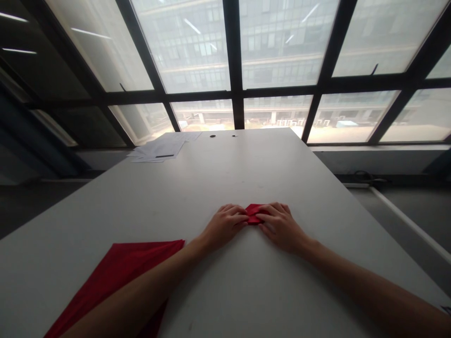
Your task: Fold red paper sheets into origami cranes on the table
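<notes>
A small folded red piece (252,214) lies on the white table in front of me; whether it is cloth or paper I cannot tell. From its left side my left hand (227,222) holds it, fingers bent over the edge. My right hand (280,224) grips the opposite side, with thumb and fingers on the folds. Both hands cover the ends of the piece, so only its middle shows. Under and beside my left forearm is a larger red sheet (123,263) with a pointed corner, partly hidden by the arm.
The white table (246,173) stretches away toward tall dark-framed windows (236,89). At its far left lie several loose white papers (158,146) with a dark thin strip (165,156) on them. A round dark hole (212,136) shows near the far edge.
</notes>
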Demonstrator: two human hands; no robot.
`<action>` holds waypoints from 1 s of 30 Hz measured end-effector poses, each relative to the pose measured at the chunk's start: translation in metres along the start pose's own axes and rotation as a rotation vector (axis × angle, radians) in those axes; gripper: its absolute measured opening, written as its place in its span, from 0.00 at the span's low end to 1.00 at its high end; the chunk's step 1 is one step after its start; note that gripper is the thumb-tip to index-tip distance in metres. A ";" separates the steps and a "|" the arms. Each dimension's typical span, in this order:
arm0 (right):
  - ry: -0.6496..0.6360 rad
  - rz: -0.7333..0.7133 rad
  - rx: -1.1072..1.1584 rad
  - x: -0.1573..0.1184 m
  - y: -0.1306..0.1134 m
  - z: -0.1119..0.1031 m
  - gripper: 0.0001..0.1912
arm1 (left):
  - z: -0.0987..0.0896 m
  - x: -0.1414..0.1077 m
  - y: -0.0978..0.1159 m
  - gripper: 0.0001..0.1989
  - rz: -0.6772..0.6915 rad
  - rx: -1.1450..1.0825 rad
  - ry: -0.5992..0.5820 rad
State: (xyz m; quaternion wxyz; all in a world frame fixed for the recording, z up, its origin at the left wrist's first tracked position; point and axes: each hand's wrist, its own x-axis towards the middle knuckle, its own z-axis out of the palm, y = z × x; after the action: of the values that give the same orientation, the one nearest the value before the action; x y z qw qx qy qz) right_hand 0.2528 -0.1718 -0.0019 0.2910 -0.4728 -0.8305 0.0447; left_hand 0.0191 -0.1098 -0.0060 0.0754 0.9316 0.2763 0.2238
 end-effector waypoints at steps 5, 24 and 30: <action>0.023 0.051 -0.012 -0.001 0.002 0.001 0.11 | -0.002 0.001 0.002 0.11 0.002 -0.004 -0.014; -0.042 0.069 -0.144 -0.004 -0.005 0.002 0.11 | -0.005 -0.001 0.015 0.15 -0.090 0.197 0.019; 0.003 0.084 -0.061 -0.004 -0.008 0.004 0.14 | -0.001 -0.002 0.019 0.11 -0.132 0.175 0.010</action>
State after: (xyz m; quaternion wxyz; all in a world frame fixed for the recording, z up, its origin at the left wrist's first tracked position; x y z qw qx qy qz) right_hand 0.2462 -0.1786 -0.0041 0.2755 -0.5158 -0.8106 0.0307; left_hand 0.0265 -0.1271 -0.0010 0.0070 0.9132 0.3559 0.1983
